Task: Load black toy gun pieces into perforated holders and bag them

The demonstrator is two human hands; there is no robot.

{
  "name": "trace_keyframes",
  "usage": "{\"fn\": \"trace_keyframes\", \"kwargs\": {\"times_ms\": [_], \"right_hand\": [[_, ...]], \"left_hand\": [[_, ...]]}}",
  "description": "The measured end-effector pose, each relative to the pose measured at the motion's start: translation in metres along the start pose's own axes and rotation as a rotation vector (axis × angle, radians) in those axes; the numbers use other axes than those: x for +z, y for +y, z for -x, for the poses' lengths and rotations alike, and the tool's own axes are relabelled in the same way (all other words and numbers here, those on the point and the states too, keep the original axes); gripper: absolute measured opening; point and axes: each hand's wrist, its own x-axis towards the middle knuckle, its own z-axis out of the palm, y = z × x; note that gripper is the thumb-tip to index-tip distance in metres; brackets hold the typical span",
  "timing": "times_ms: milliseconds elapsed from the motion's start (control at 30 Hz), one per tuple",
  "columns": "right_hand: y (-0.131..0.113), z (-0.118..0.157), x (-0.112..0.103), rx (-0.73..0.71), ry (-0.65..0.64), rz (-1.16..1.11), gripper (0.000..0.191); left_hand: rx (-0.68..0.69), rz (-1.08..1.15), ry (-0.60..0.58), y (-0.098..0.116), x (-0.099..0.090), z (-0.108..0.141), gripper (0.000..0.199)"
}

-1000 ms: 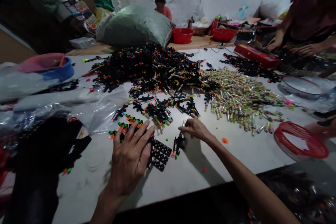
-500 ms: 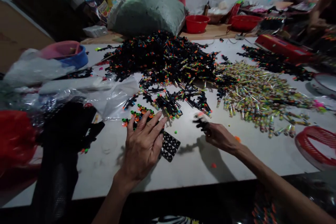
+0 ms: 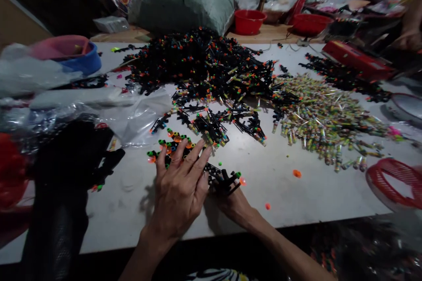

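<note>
My left hand (image 3: 180, 191) lies palm down, fingers stretched and slightly spread, over a cluster of small black toy guns (image 3: 169, 145) with green and orange tips. Part of a black perforated tray (image 3: 210, 168) shows just right of its fingers. Close beside it, my right hand (image 3: 235, 206) grips a black toy gun (image 3: 227, 182) with a green and orange tip, held over the tray. The right fingertips are hidden behind the toy gun and my left hand. More black toy guns (image 3: 211, 127) lie loose just beyond.
Behind is a large heap of black toy pieces (image 3: 184, 61). Clear candy-filled tubes (image 3: 326, 114) spread at right, near a red basket (image 3: 376, 184). Plastic bags (image 3: 141, 118) and a black bundle (image 3: 62, 171) lie left. A person's hand (image 3: 410, 37) shows far right.
My right hand has moved left and nearer with the toy gun, bringing it to the tray beside my left hand. The left hand stays over the cluster. The view has shifted slightly.
</note>
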Motion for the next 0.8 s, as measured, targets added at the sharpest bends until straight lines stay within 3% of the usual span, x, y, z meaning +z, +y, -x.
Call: {"fn": "trace_keyframes", "kwargs": {"times_ms": [167,333,400,467,533,600,667,733,800], "right_hand": [[-0.001,-0.004,-0.012,0.063,-0.038,-0.028,0.019],[-0.011,-0.005,0.007,0.03,-0.165,0.658,0.016],[-0.013,-0.01,0.003,0.045,-0.237,0.789,0.016],[-0.013,-0.022,-0.023,0.022,-0.271,0.795,0.017],[-0.012,-0.04,-0.067,0.064,-0.179,0.846,0.027],[-0.009,-0.058,-0.113,0.295,0.077,1.077,0.027],[-0.006,-0.072,-0.145,0.439,0.115,1.254,0.028],[-0.002,-0.076,-0.158,0.455,0.059,1.317,0.029],[0.001,-0.072,-0.154,0.421,0.01,1.315,0.025]], "left_hand": [[-0.01,0.015,0.034,0.001,0.003,-0.001,0.042],[0.002,-0.042,0.031,0.001,0.008,-0.002,0.044],[0.035,-0.078,0.019,0.0,0.009,-0.004,0.048],[0.059,-0.107,0.007,-0.002,0.009,-0.005,0.048],[0.07,-0.119,0.009,-0.003,0.009,-0.006,0.046],[0.076,-0.122,0.018,-0.004,0.008,-0.006,0.045],[0.078,-0.128,0.02,-0.005,0.008,-0.006,0.045],[0.073,-0.134,0.015,-0.005,0.008,-0.005,0.045],[0.075,-0.137,0.011,-0.005,0.007,-0.005,0.045]]}}
